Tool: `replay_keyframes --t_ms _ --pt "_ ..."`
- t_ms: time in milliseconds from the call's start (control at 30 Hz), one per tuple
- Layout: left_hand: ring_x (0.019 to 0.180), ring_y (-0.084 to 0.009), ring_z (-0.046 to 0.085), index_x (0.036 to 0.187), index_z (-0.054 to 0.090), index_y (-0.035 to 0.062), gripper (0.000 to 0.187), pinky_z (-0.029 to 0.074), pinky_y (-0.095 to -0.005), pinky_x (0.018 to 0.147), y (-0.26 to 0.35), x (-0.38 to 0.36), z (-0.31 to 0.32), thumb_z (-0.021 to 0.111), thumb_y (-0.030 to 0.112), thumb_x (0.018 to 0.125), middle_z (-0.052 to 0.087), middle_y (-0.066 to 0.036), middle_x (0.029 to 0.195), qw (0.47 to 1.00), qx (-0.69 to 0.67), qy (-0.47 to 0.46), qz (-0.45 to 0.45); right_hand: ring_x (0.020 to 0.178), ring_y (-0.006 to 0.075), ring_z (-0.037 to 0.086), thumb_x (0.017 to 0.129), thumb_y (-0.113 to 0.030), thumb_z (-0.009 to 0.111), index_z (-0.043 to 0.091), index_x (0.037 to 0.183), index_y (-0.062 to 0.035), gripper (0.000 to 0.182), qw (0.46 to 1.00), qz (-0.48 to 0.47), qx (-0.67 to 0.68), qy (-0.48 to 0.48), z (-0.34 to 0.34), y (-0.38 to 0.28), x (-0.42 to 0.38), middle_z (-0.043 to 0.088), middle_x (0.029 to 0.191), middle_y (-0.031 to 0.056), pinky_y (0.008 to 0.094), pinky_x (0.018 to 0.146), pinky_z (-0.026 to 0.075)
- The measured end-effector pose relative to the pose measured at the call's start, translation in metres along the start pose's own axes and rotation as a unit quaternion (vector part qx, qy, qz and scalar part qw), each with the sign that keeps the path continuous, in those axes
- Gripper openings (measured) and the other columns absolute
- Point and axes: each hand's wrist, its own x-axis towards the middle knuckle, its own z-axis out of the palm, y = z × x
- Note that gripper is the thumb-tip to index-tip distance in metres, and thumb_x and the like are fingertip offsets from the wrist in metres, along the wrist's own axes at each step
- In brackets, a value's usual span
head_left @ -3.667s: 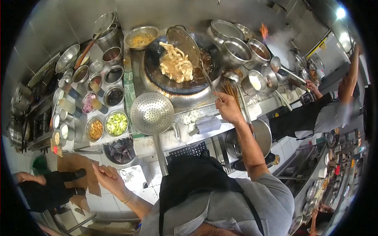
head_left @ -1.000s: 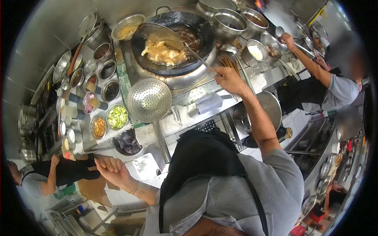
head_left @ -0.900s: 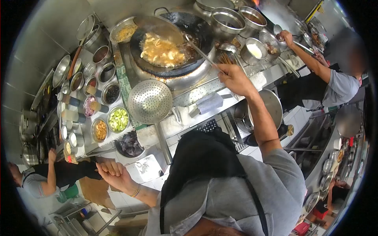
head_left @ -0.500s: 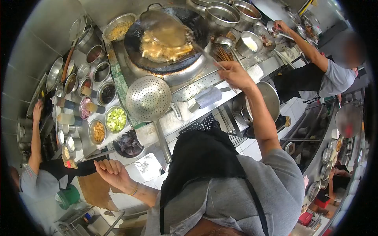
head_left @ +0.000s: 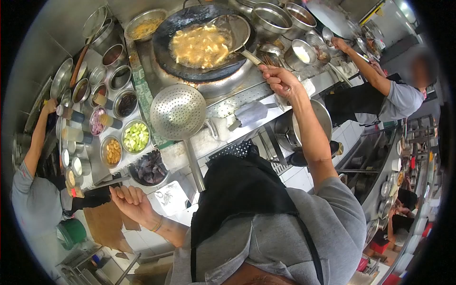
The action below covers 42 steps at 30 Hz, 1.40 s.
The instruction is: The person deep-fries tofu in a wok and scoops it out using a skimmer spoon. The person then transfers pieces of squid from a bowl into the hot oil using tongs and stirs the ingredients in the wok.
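My right hand (head_left: 281, 80) is closed around the handle of a round mesh strainer (head_left: 237, 32). The strainer is tilted at the right side of a dark wok (head_left: 166, 52), over its inner edge. Pale, battered-looking pieces of food (head_left: 202, 46) bubble in oil in the wok. Low on the left, my left hand (head_left: 130, 204) has its fingers curled in, and nothing shows in it. A bowl of dark, leafy-looking pieces (head_left: 148, 168) is just above that hand. A large perforated skimmer (head_left: 178, 111) lies across the counter front, its handle pointing toward me.
Left of the wok stand bowls of chopped green vegetable (head_left: 136, 137), nuts (head_left: 112, 152) and dark sauce (head_left: 126, 103), with squeeze bottles (head_left: 70, 113). Metal pots (head_left: 270, 19) line the back right. Co-workers stand at left (head_left: 35, 190) and right (head_left: 394, 90). A large pot (head_left: 316, 121) sits below my right arm.
The strainer has shifted from over the middle of the wok to its right side, and the food now shows uncovered. My right hand moved slightly up; my left hand stays curled.
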Motion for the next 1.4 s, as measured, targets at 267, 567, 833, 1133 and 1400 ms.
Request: replay_keyframes --t_ms 267,567,833,1133,1400 --pt "0.04 -0.0081 0.025 0.073 0.047 0.0107 0.039 0.023 -0.0245 0.037 0.01 -0.012 -0.016 0.046 0.028 0.108 0.033 0.001 0.053 1.0 -0.007 -0.006 0.018 0.042 0.0042 0.037 0.096 -0.004 0.054 0.055 0.132 0.0 0.036 0.968 -0.074 -0.233 0.059 0.054 0.02 -0.037 0.055 0.076 0.0012 0.0216 0.032 0.028" --pt "0.04 -0.008 0.026 0.073 0.046 0.0112 0.039 0.024 -0.0241 0.036 0.003 -0.012 -0.019 0.045 0.028 0.108 0.031 0.002 0.051 1.0 -0.001 0.002 0.004 0.042 0.0034 0.041 0.097 -0.004 0.056 0.054 0.139 0.0012 0.042 0.911 -0.203 -0.347 0.09 0.093 -0.003 -0.08 0.055 0.072 -0.0015 0.0227 0.033 0.029" --pt "0.039 -0.0081 0.025 0.071 0.048 0.011 0.042 0.024 -0.0245 0.036 -0.002 -0.005 -0.012 0.046 0.029 0.108 0.032 0.002 0.05 1.0 -0.004 0.011 0.004 0.043 0.0042 0.041 0.096 -0.005 0.058 0.052 0.142 -0.0006 0.046 0.883 -0.125 -0.441 0.097 0.069 0.008 -0.064 0.057 0.075 0.0004 0.0236 0.035 0.031" --pt "0.038 -0.0083 0.023 0.071 0.047 0.0113 0.042 0.023 -0.0246 0.035 0.002 -0.009 -0.011 0.046 0.029 0.108 0.031 0.002 0.049 1.0 -0.009 0.016 0.011 0.044 0.0056 0.04 0.094 -0.003 0.056 0.05 0.138 0.0002 0.044 0.928 -0.163 -0.305 0.139 0.04 -0.017 -0.038 0.054 0.074 0.0015 0.0249 0.035 0.032" --pt "0.042 -0.0074 0.025 0.071 0.048 0.0105 0.04 0.023 -0.0247 0.037 0.009 -0.025 -0.021 0.047 0.028 0.108 0.034 0.002 0.053 1.0 0.004 -0.006 0.021 0.041 0.0016 0.035 0.097 0.002 0.045 0.048 0.131 0.0001 0.034 0.996 0.048 -0.063 -0.033 -0.002 -0.022 -0.018 0.052 0.079 0.0027 0.0189 0.028 0.027"
